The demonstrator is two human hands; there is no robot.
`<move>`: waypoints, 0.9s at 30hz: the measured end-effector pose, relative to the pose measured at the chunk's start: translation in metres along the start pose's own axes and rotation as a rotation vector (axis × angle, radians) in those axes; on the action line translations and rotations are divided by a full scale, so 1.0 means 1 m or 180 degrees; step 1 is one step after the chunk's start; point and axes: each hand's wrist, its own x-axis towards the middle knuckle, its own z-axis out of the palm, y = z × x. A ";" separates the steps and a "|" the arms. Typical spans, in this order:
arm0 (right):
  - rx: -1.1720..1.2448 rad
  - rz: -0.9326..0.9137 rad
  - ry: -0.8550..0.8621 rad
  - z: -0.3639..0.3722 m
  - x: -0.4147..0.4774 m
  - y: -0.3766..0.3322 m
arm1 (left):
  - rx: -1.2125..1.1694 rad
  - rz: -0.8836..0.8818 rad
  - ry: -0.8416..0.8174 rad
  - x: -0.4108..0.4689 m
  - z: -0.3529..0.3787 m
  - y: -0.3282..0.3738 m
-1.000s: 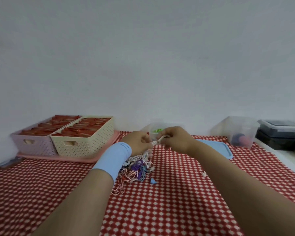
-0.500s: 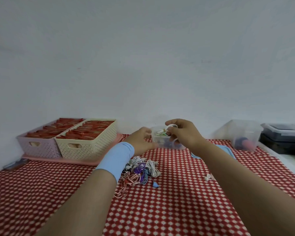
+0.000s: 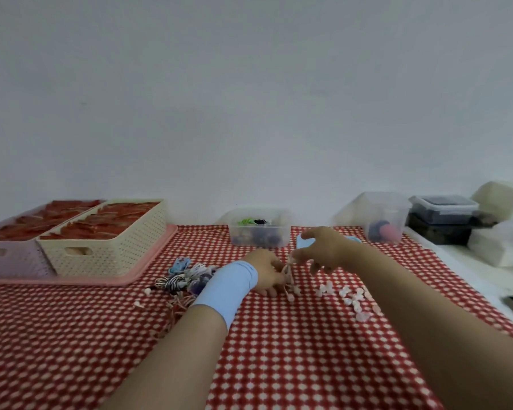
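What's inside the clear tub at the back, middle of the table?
Clear tub: green and black bits on top, dark bluish-purple lumps at the bottom, seen through the wall. Too blurred to identify; what lies under them is hidden.

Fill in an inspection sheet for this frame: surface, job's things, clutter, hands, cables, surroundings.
Surface: red-and-white checked cloth covers the table.
Job's things: pale cord held between both hands; pile of coiled cords beside the left wrist.
Clutter: small pink pieces scattered on the cloth; clear tub behind the hands; cream basket on a pink tray.
Hands: left hand grips the cord; right hand pinches its upper end with the fingers.
Cables: nothing seen besides the cords.
Surroundings: bare wall; lidded black box at right.
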 end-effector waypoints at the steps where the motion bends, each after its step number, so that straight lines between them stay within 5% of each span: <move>1: -0.0064 -0.0015 0.0031 -0.001 0.001 0.005 | 0.0080 -0.0064 0.0063 0.002 0.000 0.000; 5: -0.0574 -0.0350 -0.0042 -0.012 0.000 0.016 | 0.0802 -0.0084 0.0531 0.002 -0.010 0.002; 8: -0.0872 -0.0415 -0.0415 -0.015 -0.010 0.016 | 0.0333 0.0247 0.0769 0.000 -0.008 0.001; 16: -0.1243 -0.0369 -0.0723 -0.003 -0.018 0.026 | 0.0486 0.0544 0.0206 0.003 0.015 -0.009; 23: 0.0034 -0.0632 0.0124 0.007 -0.020 0.029 | -0.0143 0.0806 0.0899 -0.003 0.021 -0.022; 27: 0.0465 -0.0595 0.0237 0.011 -0.024 0.028 | -0.0103 0.0703 0.0678 -0.003 0.020 -0.021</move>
